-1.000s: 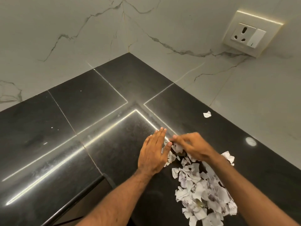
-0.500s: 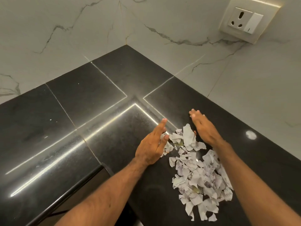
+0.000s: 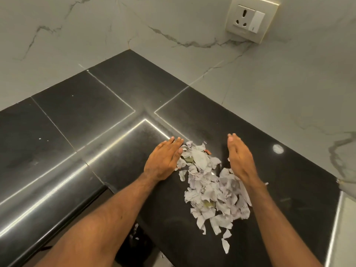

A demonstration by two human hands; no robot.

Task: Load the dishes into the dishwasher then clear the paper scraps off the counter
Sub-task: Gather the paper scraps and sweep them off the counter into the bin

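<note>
Nearest to me, a lone scrap (image 3: pixel 225 245) lay on the black table (image 3: pixel 77 122), just off the near end of the paper scraps (image 3: pixel 210 191). The paper scraps made one loose heap of torn white bits, some printed, stretching away from me between my left forearm (image 3: pixel 107 209) and my right forearm (image 3: pixel 279 218).

At the heap's far left edge my left grip (image 3: pixel 163 160) lay palm down on the table, wide, with fingers straight and together and holding nothing. Its thumb side touched the outermost bits. On the heap's right side my right grip (image 3: pixel 240 160) stood on its edge, palm turned toward the heap, also wide and holding nothing. The bits on that side lay against its lower edge. The far half of the heap sat between the two grips.

Beyond the heap and to its right, a small round spot of light (image 3: pixel 278 149) shone on the table. Farther beyond the heap the table met a marbled white wall (image 3: pixel 173 26) in a corner. High to the heap's right a socket (image 3: pixel 248 19) with a switch sat in that wall.
</note>
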